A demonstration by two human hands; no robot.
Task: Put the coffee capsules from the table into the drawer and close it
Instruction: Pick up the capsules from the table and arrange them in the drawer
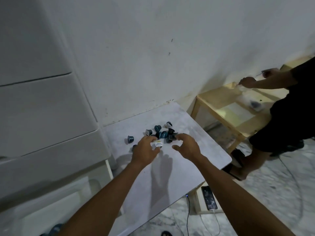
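**Both hands reaching into the capsule pile**

A cluster of dark blue and black coffee capsules (161, 133) is lying toward the far part of a pale grey table (196, 150), close to the white wall (153, 48). One capsule (130, 139) is sitting apart at the left of the group, and another dark one is peeking out just beside the left wrist.

The left hand (144, 149) is curling its fingers around a capsule with a white label (158, 144), which is showing between the fingertips at the near edge of the pile. The right hand (187, 147) is hovering just right of it with the fingers spread and bent, holding nothing; its fingertips are nearing the black capsules at the right of the cluster, though contact cannot be told.

A white drawer unit (42, 108) is standing along the left side, with its fronts showing as stacked curved panels; whether any drawer is open cannot be told from here.

At the far right, another person in dark clothes (288, 116) is bending over a light wooden table (226, 106). A phone (209, 198) is lying on a low surface near the right of the grey table, with a cable running from it.
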